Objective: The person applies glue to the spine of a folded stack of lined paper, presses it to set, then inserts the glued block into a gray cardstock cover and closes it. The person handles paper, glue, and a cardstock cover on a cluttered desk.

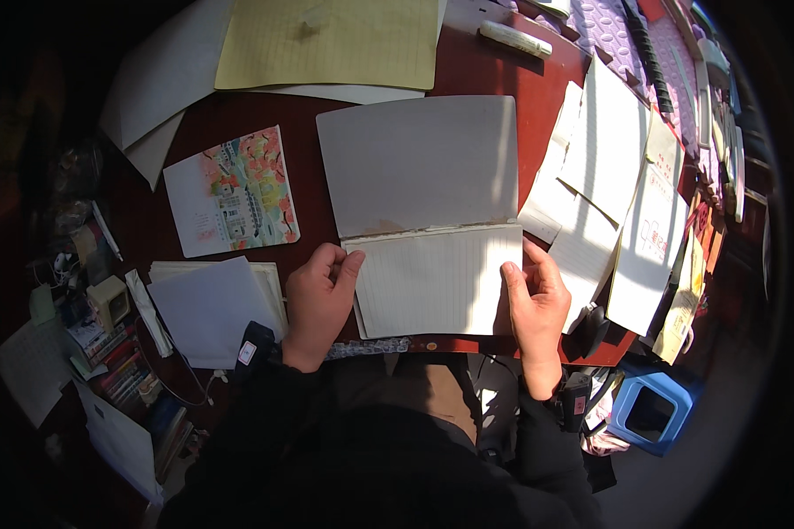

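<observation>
A notebook (441,286) lies opened on the dark red desk in front of me. Its plain grey cover (419,163) is folded back toward the far side, and the lined white pages lie on my side. Worn, torn paper shows along the binding between them. My left hand (322,304) grips the left edge of the pages near the binding, thumb and bent fingers close together. At the right edge, my right hand (538,304) has its thumb on the pages, with the other fingers curled beside the edge and partly behind it.
A booklet with a colourful picture (238,194) lies to the left, above a stack of white paper (207,309). Yellowish lined paper (326,44) is at the far side. Loose sheets (595,150) and a white marker-like stick (515,40) lie right. A blue bin (653,410) stands below.
</observation>
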{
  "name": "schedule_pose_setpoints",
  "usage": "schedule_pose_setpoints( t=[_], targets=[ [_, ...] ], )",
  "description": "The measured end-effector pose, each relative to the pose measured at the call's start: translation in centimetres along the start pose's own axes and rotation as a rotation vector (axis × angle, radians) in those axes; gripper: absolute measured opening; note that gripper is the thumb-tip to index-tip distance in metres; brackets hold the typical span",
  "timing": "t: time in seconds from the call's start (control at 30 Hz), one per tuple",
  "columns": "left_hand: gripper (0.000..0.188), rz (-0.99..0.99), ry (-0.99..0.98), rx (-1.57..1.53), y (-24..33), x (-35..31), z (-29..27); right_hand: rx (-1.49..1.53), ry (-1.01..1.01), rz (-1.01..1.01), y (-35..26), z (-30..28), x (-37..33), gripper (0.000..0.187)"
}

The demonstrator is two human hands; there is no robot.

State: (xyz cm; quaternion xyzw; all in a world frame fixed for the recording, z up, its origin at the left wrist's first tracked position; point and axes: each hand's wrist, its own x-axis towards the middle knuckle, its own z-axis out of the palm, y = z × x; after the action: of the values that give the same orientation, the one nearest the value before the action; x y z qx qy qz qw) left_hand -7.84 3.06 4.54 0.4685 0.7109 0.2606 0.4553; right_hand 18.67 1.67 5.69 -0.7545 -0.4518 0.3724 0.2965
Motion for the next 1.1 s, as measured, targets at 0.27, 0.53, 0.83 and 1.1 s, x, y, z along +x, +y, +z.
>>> schedule_pose_setpoints(
  t=[0.27, 0.53, 0.83, 1.1],
  targets=[
    [0.027, 0.054, 0.014, 0.145, 0.0, -0.2, 0.0, 0.001, -0.066, 0.042, 0.3, 0.8, 1.0, 0.036],
    [0.027, 0.059, 0.05, 0.191, -0.2, 0.1, -0.2, -0.156, -0.086, -0.07, 0.4, 0.6, 0.9, 0.039],
    [0.034, -0.077, -0.037, 0.15, 0.0, 1.0, -0.9, -0.171, -0.112, -0.023, -0.4, 0.4, 1.4, 0.045],
    [0.033, -0.241, -0.07, 0.024, 0.0, 1.2, -0.9, -0.014, -0.047, 0.098, -0.7, 0.8, 1.2, 0.037]
  ],
)
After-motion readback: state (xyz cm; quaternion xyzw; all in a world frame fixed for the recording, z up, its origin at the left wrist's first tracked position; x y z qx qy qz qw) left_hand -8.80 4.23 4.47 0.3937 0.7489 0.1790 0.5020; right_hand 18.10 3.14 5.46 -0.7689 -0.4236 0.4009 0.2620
